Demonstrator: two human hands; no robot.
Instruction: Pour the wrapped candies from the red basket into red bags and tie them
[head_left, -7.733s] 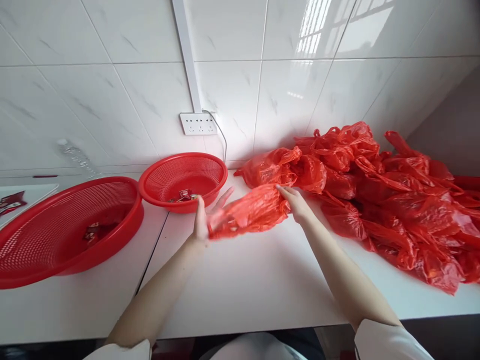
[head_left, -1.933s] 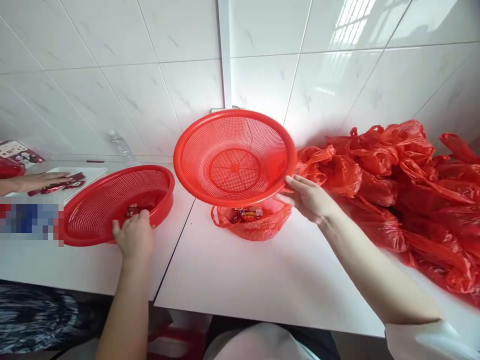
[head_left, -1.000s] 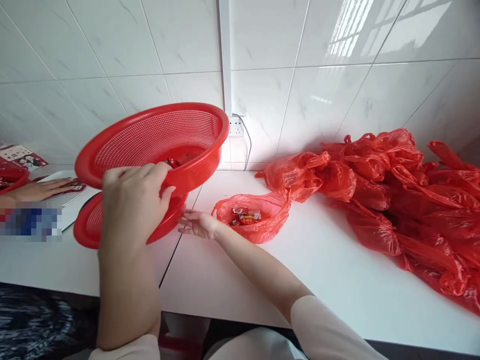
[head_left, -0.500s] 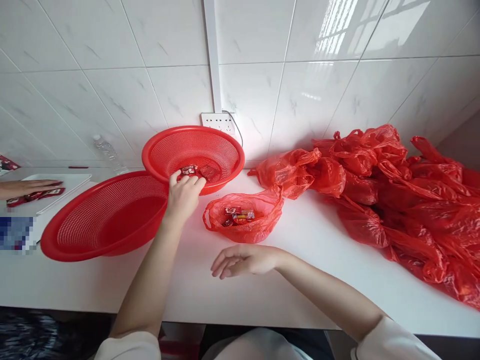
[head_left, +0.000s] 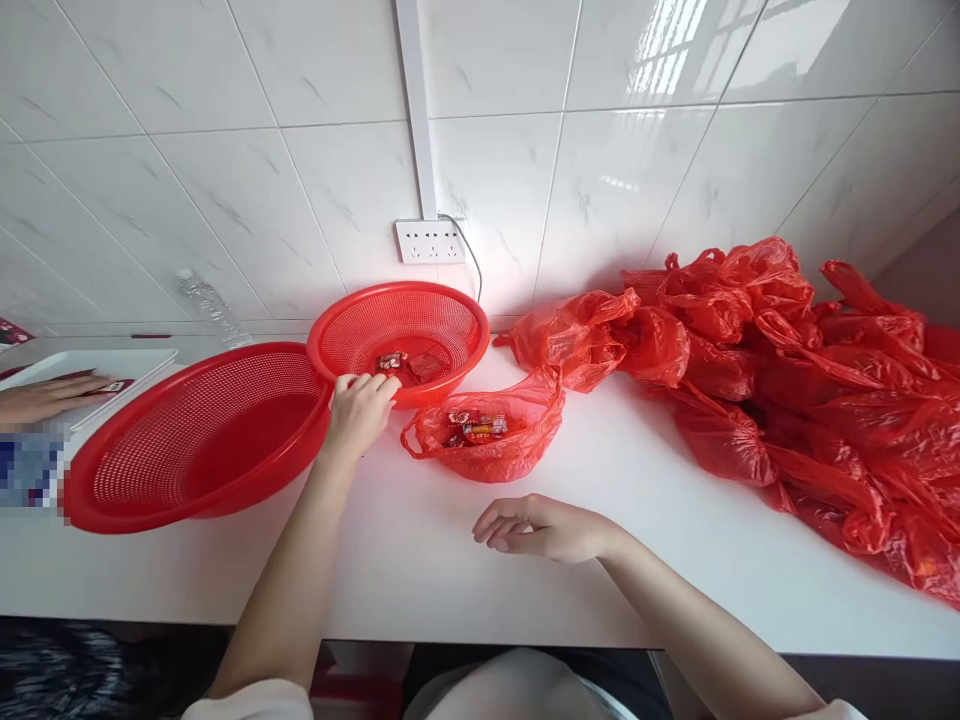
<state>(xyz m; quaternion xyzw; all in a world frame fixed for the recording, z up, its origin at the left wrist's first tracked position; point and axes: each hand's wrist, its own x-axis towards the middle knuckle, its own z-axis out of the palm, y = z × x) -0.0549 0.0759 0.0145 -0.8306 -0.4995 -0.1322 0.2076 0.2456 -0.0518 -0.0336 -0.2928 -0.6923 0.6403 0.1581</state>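
My left hand [head_left: 360, 412] has its fingers hooked over the near rim of the smaller red plastic basket [head_left: 397, 292]; the thumb is hidden. A few dark red wrapped packets [head_left: 426, 367] lie at the bottom of that basket. Just right of my left hand, an open red plastic bag [head_left: 510, 458] stands on the table with several small wrapped snacks [head_left: 486, 427] inside. My right hand [head_left: 536, 527] hovers empty in front of the bag, its fingers loosely bent and apart from the thumb.
To the left is a larger red basket [head_left: 232, 445], touching the smaller one. Many filled red bags [head_left: 750, 340] are heaped at the right. Another person's hand [head_left: 52, 398] rests over a white tray [head_left: 142, 362] at far left. A clear bottle [head_left: 214, 310] and a socket strip [head_left: 430, 242] are behind.
The smaller basket has come down from a raised, tilted pose and sits flatter, with my left hand at its rim. My right hand has drawn rightward, away from the bag's front.
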